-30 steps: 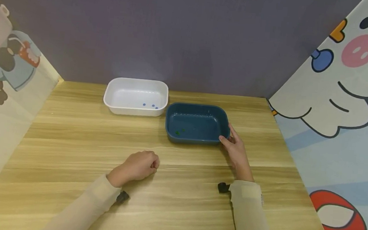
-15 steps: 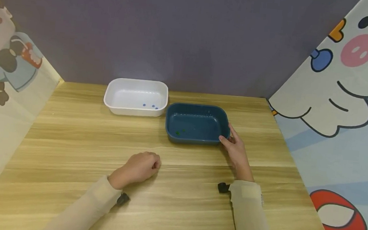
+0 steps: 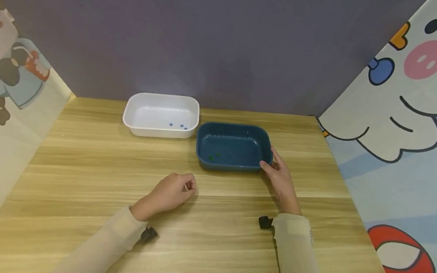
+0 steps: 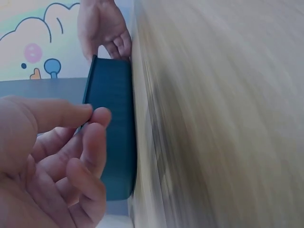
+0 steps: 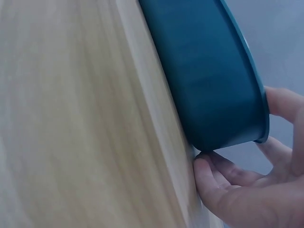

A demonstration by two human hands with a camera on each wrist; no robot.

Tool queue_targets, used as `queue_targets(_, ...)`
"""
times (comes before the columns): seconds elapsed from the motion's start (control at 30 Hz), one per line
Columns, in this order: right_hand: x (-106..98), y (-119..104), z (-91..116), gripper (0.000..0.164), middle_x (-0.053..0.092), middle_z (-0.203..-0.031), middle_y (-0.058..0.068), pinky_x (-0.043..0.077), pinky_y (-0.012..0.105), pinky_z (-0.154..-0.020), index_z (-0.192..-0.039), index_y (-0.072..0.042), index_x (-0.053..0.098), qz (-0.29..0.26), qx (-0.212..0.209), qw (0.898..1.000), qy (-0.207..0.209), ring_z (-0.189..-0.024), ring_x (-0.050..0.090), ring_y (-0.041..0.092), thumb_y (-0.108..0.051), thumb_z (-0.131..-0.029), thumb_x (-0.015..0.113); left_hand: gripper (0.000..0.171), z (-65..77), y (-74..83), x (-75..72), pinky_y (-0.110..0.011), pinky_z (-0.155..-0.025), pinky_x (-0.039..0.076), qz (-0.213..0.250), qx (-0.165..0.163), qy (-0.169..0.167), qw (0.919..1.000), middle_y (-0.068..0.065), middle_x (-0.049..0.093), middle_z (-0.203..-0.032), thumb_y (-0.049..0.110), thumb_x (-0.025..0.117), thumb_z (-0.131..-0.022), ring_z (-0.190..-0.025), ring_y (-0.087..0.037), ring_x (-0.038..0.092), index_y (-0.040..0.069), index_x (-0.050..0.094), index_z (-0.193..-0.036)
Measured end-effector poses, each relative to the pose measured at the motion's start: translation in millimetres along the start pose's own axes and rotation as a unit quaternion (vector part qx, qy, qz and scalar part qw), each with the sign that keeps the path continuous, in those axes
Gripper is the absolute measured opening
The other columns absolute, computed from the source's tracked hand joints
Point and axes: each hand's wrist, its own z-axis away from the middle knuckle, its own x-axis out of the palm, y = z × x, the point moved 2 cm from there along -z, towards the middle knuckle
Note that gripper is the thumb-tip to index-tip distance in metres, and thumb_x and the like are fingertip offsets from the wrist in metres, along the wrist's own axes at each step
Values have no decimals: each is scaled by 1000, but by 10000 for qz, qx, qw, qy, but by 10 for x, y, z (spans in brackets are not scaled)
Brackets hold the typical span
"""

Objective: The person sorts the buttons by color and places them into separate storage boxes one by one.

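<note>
In the head view, a dark teal rectangular tray [image 3: 233, 146] sits on the table with a few small green bits [image 3: 211, 157] at its front left inside. My right hand [image 3: 280, 178] grips its front right corner. In the right wrist view the thumb lies over the rim and other fingers [image 5: 213, 180] reach under the base. My left hand [image 3: 170, 193] hovers in front of the tray, apart from it, fingers curled. In the left wrist view its thumb and index fingertips [image 4: 99, 116] come together; no thing shows between them.
A white rectangular tray [image 3: 161, 115] with several small blue dots [image 3: 171, 124] inside stands to the left of the teal one, close to the grey back wall [image 3: 226, 46]. Cartoon-printed panels [image 3: 410, 127] flank the wooden table [image 3: 82, 176].
My left hand has shifted a little to the right and toward the teal tray, and its fingertips now show more. The right hand and both trays have stayed put.
</note>
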Motion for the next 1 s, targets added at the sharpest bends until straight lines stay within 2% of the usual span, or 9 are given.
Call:
queue_targets(0.23, -1, -65, 6, 75, 7, -167, 11, 36, 51, -115, -162, -32, 21, -89, 104, 9998, -124, -149, 24, 33, -22, -101, 64, 12, -65, 77, 26, -27, -66, 53, 343, 17, 141, 9993, 10, 66, -78, 9, 74, -91, -70, -5, 60, 17, 66, -86)
queue_targets(0.3, -2, -60, 6, 74, 7, -167, 11, 36, 50, -115, -161, -33, 21, -93, 70, 9998, -131, -149, 25, 33, -23, -101, 64, 12, -79, 90, 33, -27, -66, 53, 445, -16, 136, 9989, 10, 66, -79, 9, 75, -91, -71, -6, 60, 16, 67, -87)
queue_targets(0.37, -1, -48, 7, 74, 6, -167, 9, 36, 48, -115, -161, -36, 22, -89, 0, 9999, -121, -149, 24, 31, -26, -101, 65, 9, -91, 90, 42, -26, -65, 54, 789, -99, 75, 9968, 8, 67, -80, 9, 74, -92, -71, -7, 61, 15, 68, -88)
queue_targets(0.43, -1, -32, 7, 73, 6, -167, 8, 37, 47, -115, -160, -39, 23, -51, -69, 9999, -101, -150, 24, 30, -29, -101, 65, 6, -103, 83, 51, -26, -63, 55, 1351, -216, 8, 9906, 3, 69, -82, 9, 74, -92, -72, -10, 63, 12, 69, -91)
queue_targets(0.53, 0, -12, 4, 73, 6, -168, 7, 37, 48, -114, -159, -41, 23, -10, -152, 9999, -74, -150, 24, 31, -32, -100, 65, 4, -116, 77, 48, -26, -60, 56, 2230, -382, -29, 9741, -4, 70, -85, 8, 73, -93, -72, -18, 65, 6, 70, -95)
queue_targets(0.6, 0, -6, 4, 73, 6, -168, 7, 37, 48, -114, -159, -41, 23, -8, -172, 9998, -72, -150, 24, 31, -33, -100, 65, 5, -127, 81, 39, -26, -59, 56, 2532, -413, -17, 9665, -6, 70, -86, 7, 73, -93, -72, -21, 66, 4, 70, -96)
queue_targets(0.8, -8, 6, 0, 73, 5, -168, 7, 37, 47, -115, -159, -40, 22, -8, -178, 9998, -83, -150, 23, 32, -33, -100, 65, 6, -186, 100, 2, -25, -59, 53, 2642, -508, 113, 9631, -7, 70, -90, 6, 72, -93, -75, -19, 63, 4, 70, -98)
queue_targets(1.0, -21, 38, -19, 74, 4, -168, 6, 36, 47, -115, -159, -40, 23, 33, -192, 9998, -72, -151, 20, 32, -34, -100, 66, 8, -247, 130, -24, -27, -60, 54, 2641, -712, 364, 9612, -5, 71, -90, 8, 74, -92, -78, -26, 65, 7, 70, -99)
